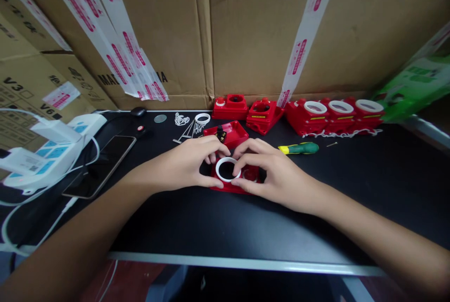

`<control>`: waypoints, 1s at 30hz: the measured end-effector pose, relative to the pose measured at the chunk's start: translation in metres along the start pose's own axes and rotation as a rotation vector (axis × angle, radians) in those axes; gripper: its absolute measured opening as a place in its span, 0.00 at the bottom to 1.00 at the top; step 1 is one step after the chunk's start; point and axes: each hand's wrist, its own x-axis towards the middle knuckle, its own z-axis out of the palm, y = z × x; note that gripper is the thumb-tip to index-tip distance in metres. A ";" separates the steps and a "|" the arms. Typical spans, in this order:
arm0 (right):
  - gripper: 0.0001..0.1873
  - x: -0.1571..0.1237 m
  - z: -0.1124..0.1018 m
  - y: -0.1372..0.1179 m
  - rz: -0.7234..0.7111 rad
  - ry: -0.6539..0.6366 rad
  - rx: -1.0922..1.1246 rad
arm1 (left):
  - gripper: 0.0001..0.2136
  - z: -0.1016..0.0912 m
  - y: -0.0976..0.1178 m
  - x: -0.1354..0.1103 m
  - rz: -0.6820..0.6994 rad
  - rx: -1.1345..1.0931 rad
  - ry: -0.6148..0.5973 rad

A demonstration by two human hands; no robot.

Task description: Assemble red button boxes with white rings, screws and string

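Observation:
A red plastic housing point(229, 186) lies on the black table in front of me, with a white ring point(218, 173) around its dark round opening. My left hand point(193, 163) curls about the housing's left side, thumb at the near edge and fingers at the far side. From the right, my right hand point(277, 173) grips the ring's right edge between thumb and fingers. Part of the housing's right side, with a smaller round hole, shows beneath my right palm. Just behind sits an open red cover point(236, 134) with a black and brass part inside.
Behind stand red housings point(230, 109), several with white rings, against a cardboard box point(246, 34). A green-yellow screwdriver point(300, 148) and a screw point(331, 144) lie right. Left are a loose white ring point(203, 115), metal rods point(185, 132), a phone point(101, 166) and a power strip point(56, 152).

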 end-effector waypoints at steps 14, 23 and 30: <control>0.04 -0.002 -0.004 -0.007 0.039 -0.024 -0.050 | 0.22 0.003 0.001 0.003 -0.006 -0.031 0.009; 0.07 -0.001 -0.006 -0.013 0.000 -0.005 -0.101 | 0.23 0.018 0.001 0.007 -0.050 -0.021 0.030; 0.19 -0.003 -0.013 -0.016 -0.138 -0.050 -0.117 | 0.28 0.023 0.000 0.009 -0.079 -0.077 0.072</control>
